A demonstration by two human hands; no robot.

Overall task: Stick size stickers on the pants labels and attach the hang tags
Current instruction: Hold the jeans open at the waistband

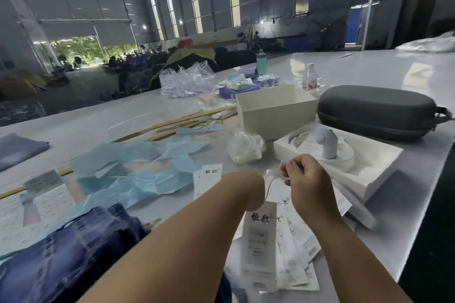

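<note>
The jeans [73,248] at 8 o'clock were a motion-blurred heap, partly cut off by the bottom edge, so no label could be made out. The left hand [248,189] was mostly hidden: it folded down past the wrist and I couldn't tell what its fingers were doing. Around the grey worktop [369,74]: crumpled blue tissue paper [128,170] at 9 o'clock, a dark zip case [376,110] at 2, an open white box [275,108] at 1, and a white foam tray [344,162] just beyond the hands. A pile of hang tags [293,253] lay at 5 o'clock, print too blurry to read. The right hand [305,179] was raised with fingers curled, pinching a thin string [269,186], and one hang tag [259,241] dangled from it over the pile.
</note>
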